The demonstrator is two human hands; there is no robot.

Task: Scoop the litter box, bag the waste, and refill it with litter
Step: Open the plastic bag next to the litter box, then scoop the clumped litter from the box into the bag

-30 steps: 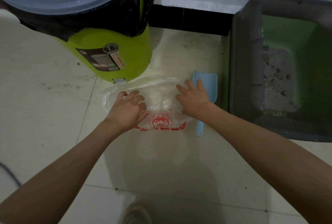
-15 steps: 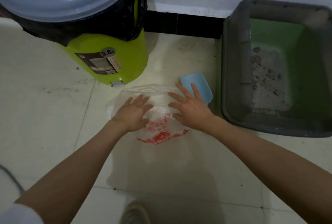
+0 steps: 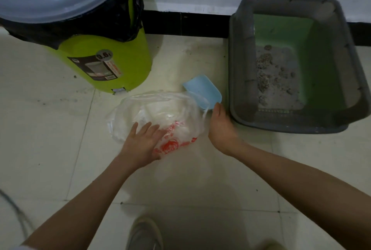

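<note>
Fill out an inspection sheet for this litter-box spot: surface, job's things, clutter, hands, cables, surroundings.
Surface: pale tiled floor, dark specks and smudges.
Job's things: grey litter box holds thin litter with clumps; blue scoop on the floor beside it; clear plastic bag with red print lying flat.
Clutter: nothing seen.
Hands: left hand rests flat on the bag; right hand at the scoop's handle, grip unclear.
Cables: grey cord at left edge.
Surroundings: green pedal bin with black liner, white wall, black skirting.

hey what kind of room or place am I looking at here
Probably a corner of a home, perhaps a utility or bathroom area: a tiled floor meets the wall, with a cat litter box and a green pedal bin standing against it.
</note>
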